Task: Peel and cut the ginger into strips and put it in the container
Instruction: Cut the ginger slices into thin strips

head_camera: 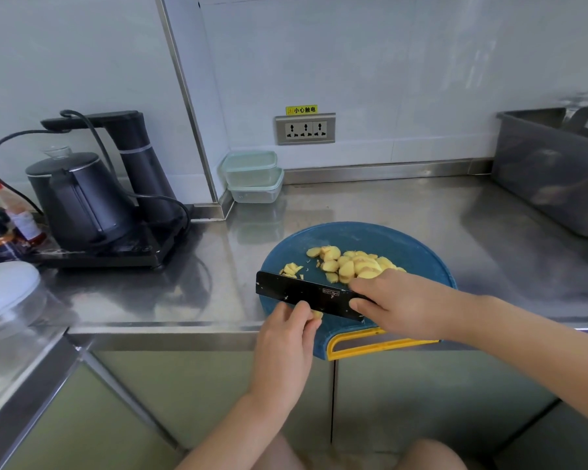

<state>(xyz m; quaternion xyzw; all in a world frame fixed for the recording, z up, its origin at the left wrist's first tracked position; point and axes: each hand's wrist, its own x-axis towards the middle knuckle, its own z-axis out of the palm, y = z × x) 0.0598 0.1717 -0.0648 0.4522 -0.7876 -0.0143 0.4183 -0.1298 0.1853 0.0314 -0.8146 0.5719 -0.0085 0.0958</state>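
Note:
A round blue cutting board (357, 237) with a yellow handle lies at the counter's front edge. Several peeled yellow ginger slices (350, 262) are heaped on its middle, and a few thin bits (292, 269) lie to their left. My right hand (401, 303) is shut on a black cleaver (302, 293), whose blade points left across the board. My left hand (291, 337) pinches a small ginger piece (317, 313) against the board just under the blade. Two stacked clear containers (253, 176) with pale green lids stand in the back corner.
A black electric kettle (78, 198) on its base sits at the left, with sauce bottles (0, 218) and a white-lidded jar (6, 293) further left. A steel tub (554, 171) stands at the right. A wall socket (305, 129) is behind the counter.

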